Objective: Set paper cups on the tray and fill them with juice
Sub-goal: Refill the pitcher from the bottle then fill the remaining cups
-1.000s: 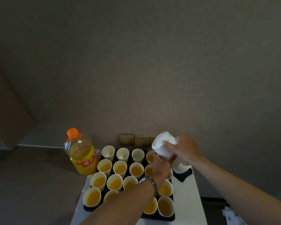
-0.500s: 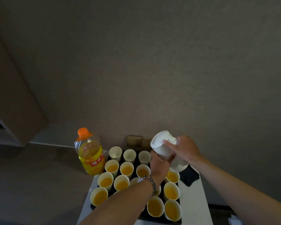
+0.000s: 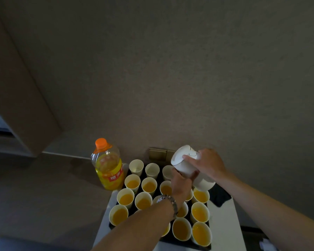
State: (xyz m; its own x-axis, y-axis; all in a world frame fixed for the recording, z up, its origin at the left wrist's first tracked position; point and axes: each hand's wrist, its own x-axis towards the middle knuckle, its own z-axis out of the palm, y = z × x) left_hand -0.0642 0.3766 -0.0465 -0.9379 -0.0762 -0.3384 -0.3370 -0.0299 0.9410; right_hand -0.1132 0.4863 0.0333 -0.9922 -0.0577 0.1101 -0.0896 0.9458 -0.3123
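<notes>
Your right hand [image 3: 208, 164] grasps the tilted white jug [image 3: 186, 164], forefinger laid on its lid. Your left hand [image 3: 181, 183] cups the jug from beneath. Under both hands, paper cups [image 3: 149, 186] of juice fill the tray [image 3: 187, 245].

The left hand [image 3: 181, 183] and its forearm cover several paper cups [image 3: 199, 213] in the middle of the black tray [image 3: 186, 244], so their contents cannot be read. The white jug [image 3: 186, 164] hides the back right cup and its own spout; whether juice is running out cannot be told. The left hand's fingers are tucked under the jug, out of sight. The table [image 3: 225, 225] is cut off by the lower edge. The label print on the juice bottle [image 3: 108, 165] is too small to read. A pale object at the lower right corner is blurred and cropped.
</notes>
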